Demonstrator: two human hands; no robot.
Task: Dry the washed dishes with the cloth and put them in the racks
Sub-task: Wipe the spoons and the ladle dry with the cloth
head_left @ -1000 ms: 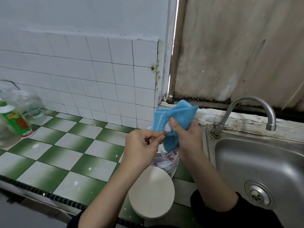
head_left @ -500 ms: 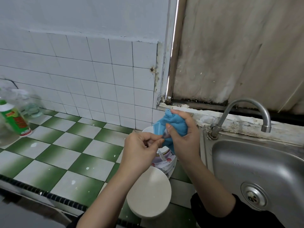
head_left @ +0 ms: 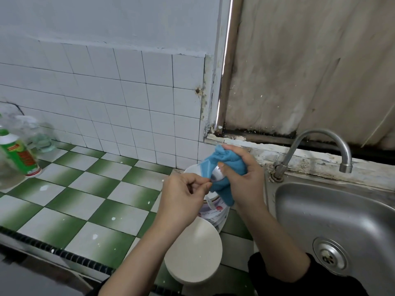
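- Grips the blue cloth bunched in the right hand, fingers and thumb curled round it, wrapping a small shiny metal utensil, probably a spoon, so as to rub it dry on all sides.
- Pinches the utensil's near end between thumb and fingertips of the left hand, seemingly to steady or turn it against the cloth.
- Works right above a stack of plates on the tiled counter, just beside the sink, likely among dishes waiting to be dried.
- Shows no rack, only a white plate face down near the counter edge.
- Cannot read the red label on the green bottle at far left: too blurred.
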